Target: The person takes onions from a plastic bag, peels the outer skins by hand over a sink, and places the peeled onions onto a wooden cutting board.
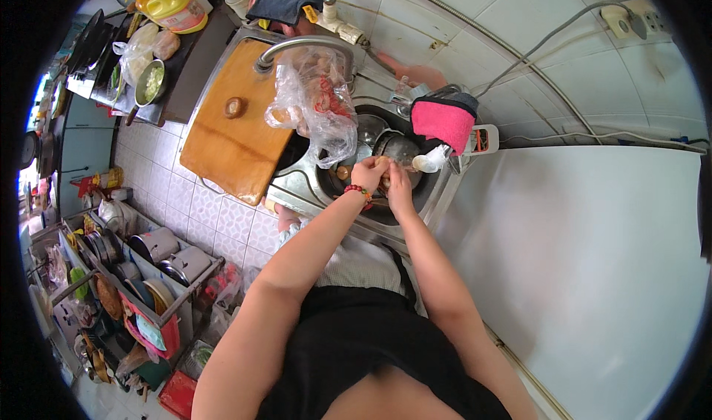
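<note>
Both my hands meet over the right sink basin [367,214]. My left hand [369,174], with a beaded bracelet on the wrist, and my right hand [399,185] pinch a small brownish piece between their fingertips, perhaps a mushroom; the fingers hide most of it. Below lie a round brown piece [343,172] and metal bowls [371,128] in the basin. A clear plastic bag [328,108] of brownish items, with a red tie, sits under the curved faucet [306,41]. One brown mushroom [235,107] rests on the wooden cutting board [233,153] to the left.
A pink cloth [442,122] hangs at the sink's right rear, beside a white appliance top [578,242]. On the left counter stand a yellow jug [175,11] and a small pan [150,83] of chopped pale-green food. A dish rack [167,308] with pots is lower left.
</note>
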### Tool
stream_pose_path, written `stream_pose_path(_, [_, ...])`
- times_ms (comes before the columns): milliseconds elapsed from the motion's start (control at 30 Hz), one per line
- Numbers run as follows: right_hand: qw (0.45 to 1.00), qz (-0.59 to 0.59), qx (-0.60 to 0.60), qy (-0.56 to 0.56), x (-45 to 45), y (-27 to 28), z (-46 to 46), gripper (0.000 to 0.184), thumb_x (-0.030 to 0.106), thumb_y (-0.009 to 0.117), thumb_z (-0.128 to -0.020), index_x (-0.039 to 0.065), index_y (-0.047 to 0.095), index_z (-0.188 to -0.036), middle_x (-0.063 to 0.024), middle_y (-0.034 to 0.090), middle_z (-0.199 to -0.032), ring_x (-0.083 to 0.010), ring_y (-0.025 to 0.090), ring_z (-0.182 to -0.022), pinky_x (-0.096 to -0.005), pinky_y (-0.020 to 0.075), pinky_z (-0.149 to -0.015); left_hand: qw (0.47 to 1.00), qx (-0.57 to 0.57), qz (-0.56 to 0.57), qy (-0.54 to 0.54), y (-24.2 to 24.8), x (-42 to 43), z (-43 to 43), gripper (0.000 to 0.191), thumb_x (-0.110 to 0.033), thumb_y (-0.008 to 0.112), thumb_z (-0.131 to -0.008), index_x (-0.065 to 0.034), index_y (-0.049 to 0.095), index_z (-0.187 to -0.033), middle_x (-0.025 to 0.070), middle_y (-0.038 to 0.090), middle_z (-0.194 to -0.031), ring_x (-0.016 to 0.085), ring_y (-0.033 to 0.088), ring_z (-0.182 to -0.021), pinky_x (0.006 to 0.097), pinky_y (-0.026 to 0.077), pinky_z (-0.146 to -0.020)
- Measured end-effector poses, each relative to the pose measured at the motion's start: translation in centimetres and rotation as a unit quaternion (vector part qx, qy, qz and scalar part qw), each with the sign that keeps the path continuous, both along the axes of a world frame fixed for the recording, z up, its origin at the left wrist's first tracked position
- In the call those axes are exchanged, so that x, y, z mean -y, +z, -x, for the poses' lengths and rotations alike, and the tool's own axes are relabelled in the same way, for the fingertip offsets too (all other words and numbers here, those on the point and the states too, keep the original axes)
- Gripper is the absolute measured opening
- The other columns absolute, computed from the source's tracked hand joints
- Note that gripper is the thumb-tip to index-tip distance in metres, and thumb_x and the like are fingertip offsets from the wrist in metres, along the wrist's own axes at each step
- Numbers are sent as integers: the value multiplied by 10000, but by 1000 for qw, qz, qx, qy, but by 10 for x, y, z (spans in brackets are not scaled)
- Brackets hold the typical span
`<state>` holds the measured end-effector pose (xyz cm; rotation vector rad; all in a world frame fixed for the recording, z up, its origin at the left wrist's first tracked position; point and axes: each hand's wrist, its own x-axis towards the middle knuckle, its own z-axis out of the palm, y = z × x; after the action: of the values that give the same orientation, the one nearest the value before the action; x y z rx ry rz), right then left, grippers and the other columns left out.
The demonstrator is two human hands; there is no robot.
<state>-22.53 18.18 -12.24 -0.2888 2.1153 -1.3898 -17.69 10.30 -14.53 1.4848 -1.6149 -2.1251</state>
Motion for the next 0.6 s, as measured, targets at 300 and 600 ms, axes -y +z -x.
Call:
stream_pose_path(300, [999,-16,-38,20,-5,-16,14,328,300,338,-852,13,484,-914,-145,551,-770,-317,522,-681,-359,408,-575,975,-174,83,-107,25,-4,-2,347,-157,476,-813,-43,435,-1138,96,520,-1014,123,479,-892,244,377,-799])
stream_pose_path(600, [957,56,279,-50,3,9,4,496,518,230,-831,109,479,-958,-1,529,-698,-76,486,-516,-204,317,-353,984,-31,158,-76,59,5,22,418,-409,599,-690,-11,491,-755,148,540,-661,241,526,-625,328,419,-601])
